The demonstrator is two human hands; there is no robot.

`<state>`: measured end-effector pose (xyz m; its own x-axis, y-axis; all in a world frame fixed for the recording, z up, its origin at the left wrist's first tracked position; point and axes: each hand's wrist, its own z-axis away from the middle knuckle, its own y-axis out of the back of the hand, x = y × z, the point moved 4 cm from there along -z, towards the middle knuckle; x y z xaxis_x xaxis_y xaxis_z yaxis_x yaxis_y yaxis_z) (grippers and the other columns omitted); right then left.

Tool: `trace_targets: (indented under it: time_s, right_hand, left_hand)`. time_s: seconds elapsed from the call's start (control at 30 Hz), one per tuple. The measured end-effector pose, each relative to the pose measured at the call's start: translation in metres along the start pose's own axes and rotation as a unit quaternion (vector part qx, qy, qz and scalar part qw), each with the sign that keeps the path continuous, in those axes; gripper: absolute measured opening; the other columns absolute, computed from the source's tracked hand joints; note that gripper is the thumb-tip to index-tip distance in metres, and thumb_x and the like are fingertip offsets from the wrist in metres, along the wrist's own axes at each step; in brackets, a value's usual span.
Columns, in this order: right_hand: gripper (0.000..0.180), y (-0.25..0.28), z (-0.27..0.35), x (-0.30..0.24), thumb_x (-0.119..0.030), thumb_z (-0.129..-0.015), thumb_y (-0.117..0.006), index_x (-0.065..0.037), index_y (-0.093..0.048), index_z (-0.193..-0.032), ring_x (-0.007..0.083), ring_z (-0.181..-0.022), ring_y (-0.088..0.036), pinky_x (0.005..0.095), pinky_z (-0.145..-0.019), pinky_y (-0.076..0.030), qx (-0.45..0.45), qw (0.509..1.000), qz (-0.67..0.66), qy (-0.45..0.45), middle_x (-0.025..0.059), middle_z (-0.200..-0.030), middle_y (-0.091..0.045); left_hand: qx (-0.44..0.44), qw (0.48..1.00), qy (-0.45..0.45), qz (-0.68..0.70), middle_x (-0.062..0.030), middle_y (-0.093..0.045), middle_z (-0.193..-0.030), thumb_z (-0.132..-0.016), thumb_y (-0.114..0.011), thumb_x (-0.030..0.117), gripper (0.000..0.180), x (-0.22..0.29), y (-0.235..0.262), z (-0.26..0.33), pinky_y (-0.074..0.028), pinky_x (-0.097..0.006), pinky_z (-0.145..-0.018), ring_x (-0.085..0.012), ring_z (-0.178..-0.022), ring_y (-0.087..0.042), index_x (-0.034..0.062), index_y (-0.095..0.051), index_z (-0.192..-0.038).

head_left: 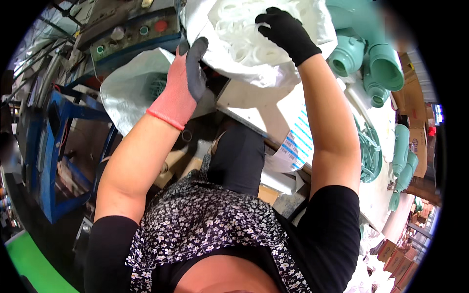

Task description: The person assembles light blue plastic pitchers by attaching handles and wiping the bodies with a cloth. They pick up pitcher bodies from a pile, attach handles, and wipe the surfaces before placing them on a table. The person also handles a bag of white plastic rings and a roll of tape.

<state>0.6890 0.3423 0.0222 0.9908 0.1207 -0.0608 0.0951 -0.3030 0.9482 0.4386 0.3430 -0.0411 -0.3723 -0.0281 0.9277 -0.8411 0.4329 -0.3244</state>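
Left hand (pixel 184 80), in a pink glove with grey coating, is up against the lower-left edge of the white sack (pixel 232 62), thumb and fingertips slightly apart, can't say if it's pinching the plastic. Right hand (pixel 288 36), black glove, is over the sack's mouth with fingers bent and a bit spread above the white plastic rings (pixel 244 49) inside, unclear whether one is pinched. Translucent bag (pixel 122 85) with green strips (pixel 156 87) sits left, push-button control panel (pixel 133 38) beyond, green plastic fittings (pixel 386 67) right.

White bag (pixel 271 74), its far rim out of view beyond the top edge
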Motion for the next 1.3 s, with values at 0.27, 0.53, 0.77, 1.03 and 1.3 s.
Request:
trace_targets:
  time_s: [0.27, 0.53, 0.77, 1.03, 1.3]
  right_hand:
    - [0.038, 0.049, 0.012, 0.013, 0.004, -0.077, -0.055, -0.009, -0.060, -0.112, 0.0208, -0.078, -0.061, 0.0309, -0.070, -0.050, -0.081, 0.982, -0.168, -0.026, 0.0098, -0.105, -0.062]
    - [0.056, 0.046, 0.142, -0.003, -0.018, -0.083, -0.072, 0.006, -0.048, -0.128, 0.0355, -0.114, -0.053, 0.0406, -0.097, -0.041, 0.377, 0.879, -0.021, -0.290, 0.0241, -0.123, -0.055]
    - [0.033, -0.058, 0.169, 0.008, -0.006, -0.085, -0.061, 0.003, -0.057, -0.117, 0.0188, -0.087, -0.064, 0.0300, -0.076, -0.050, 0.314, 0.636, -0.617, -0.341, 0.0094, -0.102, -0.066]
    - [0.059, -0.096, 0.174, -0.014, -0.007, -0.079, -0.044, -0.002, -0.044, -0.138, 0.0313, -0.129, -0.046, 0.0438, -0.114, -0.029, 0.209, 0.106, -0.969, -0.082, 0.0145, -0.141, -0.048]
    - [0.049, -0.112, 0.185, -0.013, -0.013, -0.090, -0.039, -0.005, -0.044, -0.138, 0.0327, -0.131, -0.043, 0.0470, -0.109, -0.034, 0.288, 0.172, -0.930, -0.147, 0.0137, -0.143, -0.044]
  left_hand:
    - [0.031, 0.981, 0.167, 0.094, -0.0087, -0.054, -0.099, -0.092, -0.055, 0.010, 0.034, 0.023, -0.008, -0.001, -0.049, -0.031, -0.078, -0.0167, -0.088, -0.057, 0.0032, -0.051, -0.125]
    - [0.014, 0.964, 0.229, 0.133, -0.0079, -0.057, -0.113, -0.094, -0.055, 0.022, 0.039, -0.028, 0.024, 0.017, -0.044, -0.031, -0.077, -0.0177, -0.095, -0.055, 0.0046, -0.048, -0.127]
    - [-0.056, 0.893, 0.290, 0.341, -0.0128, -0.057, -0.123, -0.096, -0.054, 0.017, 0.033, -0.067, 0.000, 0.024, -0.048, -0.041, -0.096, -0.0265, -0.117, -0.054, 0.0057, -0.051, -0.127]
    - [-0.174, 0.937, 0.083, 0.290, -0.0077, -0.042, -0.146, -0.101, -0.037, 0.031, 0.049, -0.093, 0.028, -0.019, -0.027, -0.036, -0.114, -0.0216, -0.134, -0.039, 0.0087, -0.033, -0.144]
    - [-0.112, 0.882, 0.124, 0.441, -0.0136, -0.046, -0.141, -0.096, -0.040, 0.023, 0.046, -0.088, 0.041, -0.025, -0.033, -0.046, -0.111, -0.0301, -0.130, -0.043, 0.0039, -0.043, -0.138]
